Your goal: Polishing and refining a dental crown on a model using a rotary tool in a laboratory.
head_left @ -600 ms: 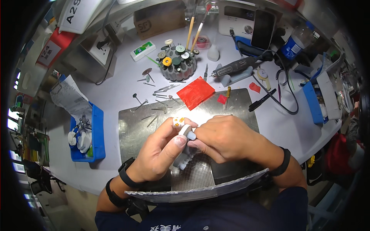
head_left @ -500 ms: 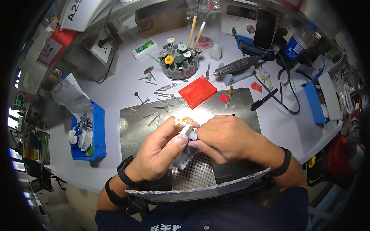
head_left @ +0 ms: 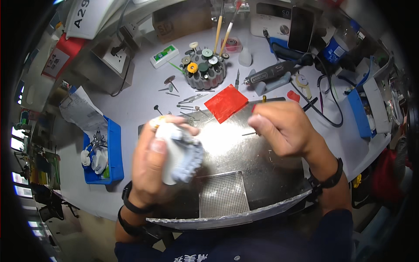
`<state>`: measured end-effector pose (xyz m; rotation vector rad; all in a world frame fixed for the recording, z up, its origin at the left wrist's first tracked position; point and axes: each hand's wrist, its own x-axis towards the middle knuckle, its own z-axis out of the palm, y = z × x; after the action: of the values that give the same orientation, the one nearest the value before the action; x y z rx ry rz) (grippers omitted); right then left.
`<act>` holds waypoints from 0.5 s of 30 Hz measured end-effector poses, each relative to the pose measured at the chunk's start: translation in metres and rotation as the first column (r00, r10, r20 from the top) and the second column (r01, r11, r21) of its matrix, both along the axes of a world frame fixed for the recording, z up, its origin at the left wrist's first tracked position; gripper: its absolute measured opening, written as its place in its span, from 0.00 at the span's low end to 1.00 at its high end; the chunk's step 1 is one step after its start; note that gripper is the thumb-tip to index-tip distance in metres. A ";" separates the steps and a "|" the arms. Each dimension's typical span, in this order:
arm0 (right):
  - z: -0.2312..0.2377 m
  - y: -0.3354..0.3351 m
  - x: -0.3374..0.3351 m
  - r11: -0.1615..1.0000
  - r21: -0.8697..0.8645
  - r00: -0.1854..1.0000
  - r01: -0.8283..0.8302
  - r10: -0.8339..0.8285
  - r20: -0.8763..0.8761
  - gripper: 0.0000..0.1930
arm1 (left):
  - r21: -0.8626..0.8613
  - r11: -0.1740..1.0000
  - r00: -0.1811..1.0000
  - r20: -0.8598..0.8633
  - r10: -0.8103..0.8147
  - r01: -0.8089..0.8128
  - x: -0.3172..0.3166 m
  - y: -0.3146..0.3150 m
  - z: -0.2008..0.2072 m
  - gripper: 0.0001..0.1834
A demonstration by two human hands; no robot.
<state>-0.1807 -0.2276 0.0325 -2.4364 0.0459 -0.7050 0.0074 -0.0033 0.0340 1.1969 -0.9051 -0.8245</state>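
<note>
My left hand grips a dental model with a white base and a row of grey-blue teeth along its right side. Blur softens the model's edges. Held apart from it on the right, my right hand is closed. A thin metal tool pokes out of the fist toward the left; the rest of it is hidden by the fingers. Beyond that hand, the yellow handle of a screwdriver shows, with its lower part covered. A red sheet lies just beyond the two hands.
Under my hands is a metal plate with a perforated grate. Several loose burs lie near a round bur holder. A rotary handpiece rests in its cradle. Blue bins stand at left and right.
My hands have come apart. The left moved leftward and turned the model so its base and teeth show; the right moved up and right with the thin tool.
</note>
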 end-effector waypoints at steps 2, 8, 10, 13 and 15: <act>-0.014 -0.001 0.007 0.992 0.119 0.999 0.040 -0.043 0.024 0.09 | 0.043 0.994 0.995 -0.012 -0.102 0.102 -0.007 -0.005 -0.013 0.24; -0.026 0.002 0.001 0.992 0.027 0.991 0.122 -0.121 -0.051 0.10 | 0.107 0.994 0.989 -0.149 -0.010 0.026 0.006 -0.015 -0.040 0.20; -0.028 0.003 0.001 0.993 0.022 0.992 0.119 -0.118 -0.039 0.12 | 0.151 0.987 0.998 -0.016 0.065 -0.061 0.000 -0.016 -0.046 0.20; -0.034 0.004 0.003 0.993 0.077 0.996 0.092 -0.091 -0.021 0.15 | 0.120 0.989 0.981 0.184 0.065 -0.088 -0.004 -0.019 -0.047 0.13; -0.036 0.006 0.003 0.989 0.137 0.998 0.063 -0.062 -0.012 0.17 | 0.104 0.973 0.815 0.569 0.111 -0.205 -0.005 -0.024 -0.044 0.09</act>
<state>-0.1779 -0.2218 -0.0035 -2.3146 0.1689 -0.6960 0.0023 -0.0271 -0.0103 1.6823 -1.2070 -0.4078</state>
